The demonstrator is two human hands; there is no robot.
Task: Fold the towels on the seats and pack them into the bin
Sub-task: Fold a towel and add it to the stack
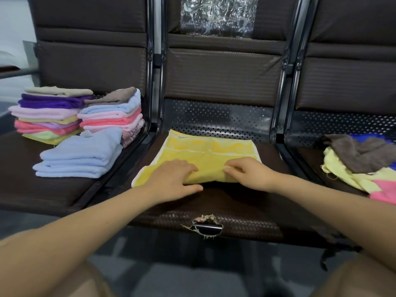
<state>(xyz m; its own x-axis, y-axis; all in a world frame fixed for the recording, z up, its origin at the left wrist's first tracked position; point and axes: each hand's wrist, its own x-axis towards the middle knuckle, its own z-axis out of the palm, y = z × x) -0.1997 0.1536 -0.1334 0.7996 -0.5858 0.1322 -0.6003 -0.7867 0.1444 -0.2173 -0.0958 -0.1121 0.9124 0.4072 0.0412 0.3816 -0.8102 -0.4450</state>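
Yellow towel (pixel 205 155) is lying on the middle seat (pixel 235 202), its near edge doubled over toward the far side. Left hand (pixel 171 181) is resting on the near left part of the towel, fingers spread and mostly straight on top, thumb running along the near fold; it is pressing rather than gripping. Right hand (pixel 250 174) is sitting on the folded near edge to the right, fingers curled and pinching the doubled cloth. Both hands are lying close together, apart by a small gap.

Folded light blue towels (pixel 79 155) are sitting in a low stack on the left seat (pixel 32 194), nearest the viewer. Behind them, two taller stacks of folded towels (pixel 75 114) in purple, pink, coral, yellow, beige and brown are standing side by side, touching each other.

Unfolded towels (pixel 362 161) are lying in a loose heap on the right seat (pixel 306 159): a brown one on top of pale yellow, with pink and blue showing at the edges.

Torn patch (pixel 205 226) is showing on the front edge of the middle seat. Crumpled clear plastic (pixel 216 16) is hanging on the middle backrest.
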